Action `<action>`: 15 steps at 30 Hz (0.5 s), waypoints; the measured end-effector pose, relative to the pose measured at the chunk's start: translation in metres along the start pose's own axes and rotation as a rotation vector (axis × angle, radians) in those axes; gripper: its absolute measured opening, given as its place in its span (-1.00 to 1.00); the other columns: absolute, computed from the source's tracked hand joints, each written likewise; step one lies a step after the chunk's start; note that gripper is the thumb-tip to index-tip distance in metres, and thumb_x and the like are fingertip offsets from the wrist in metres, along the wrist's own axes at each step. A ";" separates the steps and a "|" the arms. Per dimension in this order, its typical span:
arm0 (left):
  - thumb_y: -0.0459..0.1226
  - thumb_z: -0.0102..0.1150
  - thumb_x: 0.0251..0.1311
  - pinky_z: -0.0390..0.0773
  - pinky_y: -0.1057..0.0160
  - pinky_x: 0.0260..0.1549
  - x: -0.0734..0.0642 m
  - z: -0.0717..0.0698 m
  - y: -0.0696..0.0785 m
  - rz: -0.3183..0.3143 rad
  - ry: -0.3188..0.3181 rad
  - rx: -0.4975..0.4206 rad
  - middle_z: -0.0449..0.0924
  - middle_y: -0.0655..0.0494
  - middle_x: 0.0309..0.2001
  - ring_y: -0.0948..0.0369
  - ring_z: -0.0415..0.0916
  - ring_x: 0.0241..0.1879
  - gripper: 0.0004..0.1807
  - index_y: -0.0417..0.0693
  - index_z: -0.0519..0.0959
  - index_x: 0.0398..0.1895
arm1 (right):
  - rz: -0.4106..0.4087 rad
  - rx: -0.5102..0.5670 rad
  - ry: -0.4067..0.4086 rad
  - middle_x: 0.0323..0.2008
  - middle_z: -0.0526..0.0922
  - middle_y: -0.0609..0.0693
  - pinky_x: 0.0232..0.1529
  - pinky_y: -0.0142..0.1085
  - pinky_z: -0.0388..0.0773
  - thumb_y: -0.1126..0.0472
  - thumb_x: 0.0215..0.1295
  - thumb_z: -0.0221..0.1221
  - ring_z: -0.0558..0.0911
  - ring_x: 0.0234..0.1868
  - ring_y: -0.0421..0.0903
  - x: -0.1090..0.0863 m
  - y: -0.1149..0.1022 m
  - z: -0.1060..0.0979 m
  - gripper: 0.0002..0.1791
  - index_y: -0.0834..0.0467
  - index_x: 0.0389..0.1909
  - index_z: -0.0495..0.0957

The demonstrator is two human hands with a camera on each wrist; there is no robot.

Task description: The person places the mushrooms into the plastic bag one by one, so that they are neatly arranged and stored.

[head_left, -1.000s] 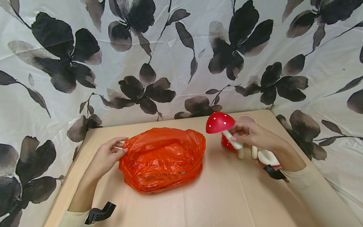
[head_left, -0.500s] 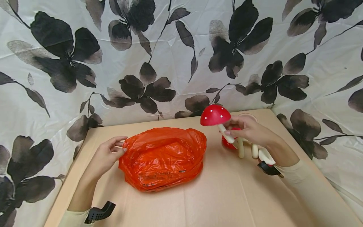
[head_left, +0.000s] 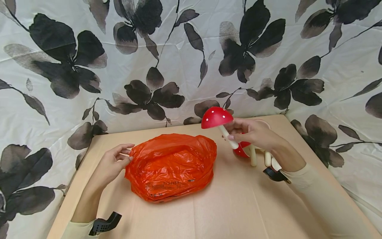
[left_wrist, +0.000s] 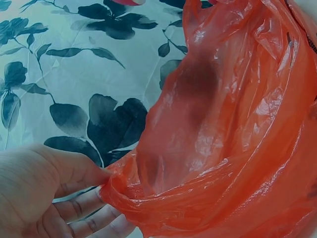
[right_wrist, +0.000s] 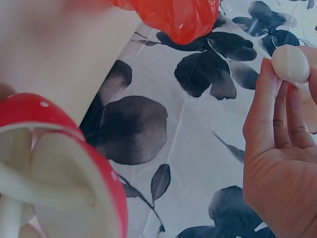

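An orange-red plastic bag (head_left: 171, 166) sits crumpled on the table, its mouth spread wide. My left hand (head_left: 111, 164) pinches the left edge of the bag's mouth, thumb against fingers, as the left wrist view shows. At the right, above the table, my right hand (head_left: 253, 132) holds a toy mushroom (head_left: 217, 117) by its white stem. That mushroom has a red cap with white dots and tilts to the left. From the right wrist view only the pale stem end (right_wrist: 290, 63) shows between thumb and fingers.
More red-and-white mushrooms (head_left: 241, 151) lie on the table (head_left: 226, 205) below my right hand, partly hidden by it. Their caps and stems (right_wrist: 62, 183) overlap in the right wrist view. A floral cloth (head_left: 191, 53) hangs behind the table.
My right hand has carried the mushroom left and slightly up, away from the other mushrooms and toward the bag. The left hand and the bag have stayed almost still.
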State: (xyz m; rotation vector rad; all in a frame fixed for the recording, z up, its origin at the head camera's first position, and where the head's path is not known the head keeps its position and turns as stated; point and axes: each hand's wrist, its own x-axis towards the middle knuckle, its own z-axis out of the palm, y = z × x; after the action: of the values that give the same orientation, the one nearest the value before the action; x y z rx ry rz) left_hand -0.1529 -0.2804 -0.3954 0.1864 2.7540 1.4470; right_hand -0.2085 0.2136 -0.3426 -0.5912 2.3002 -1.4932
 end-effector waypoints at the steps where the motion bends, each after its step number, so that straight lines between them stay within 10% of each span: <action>1: -0.41 0.16 0.35 0.69 0.32 -0.32 0.000 0.000 0.000 0.001 0.001 0.000 0.59 -0.23 0.01 0.09 0.64 -0.18 -0.53 -0.22 0.46 0.33 | -0.011 0.010 -0.017 0.05 0.68 0.10 -0.02 -0.17 0.72 0.11 0.31 0.35 0.66 0.06 0.11 0.002 -0.001 0.001 -0.54 0.10 0.20 0.53; 15: -0.44 0.13 0.35 0.70 0.33 -0.30 -0.001 0.000 0.001 0.002 0.000 0.000 0.59 -0.24 0.00 0.09 0.64 -0.19 -0.50 -0.25 0.43 0.35 | -0.069 0.054 -0.135 0.03 0.61 0.16 -0.05 -0.14 0.71 0.25 0.35 0.29 0.60 0.03 0.19 0.024 -0.023 0.010 -0.61 0.17 0.16 0.51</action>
State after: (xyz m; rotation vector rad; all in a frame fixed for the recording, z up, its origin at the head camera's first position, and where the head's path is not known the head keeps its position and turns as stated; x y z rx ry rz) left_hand -0.1516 -0.2799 -0.3950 0.1890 2.7547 1.4467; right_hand -0.2208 0.1852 -0.3268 -0.7394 2.1510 -1.4929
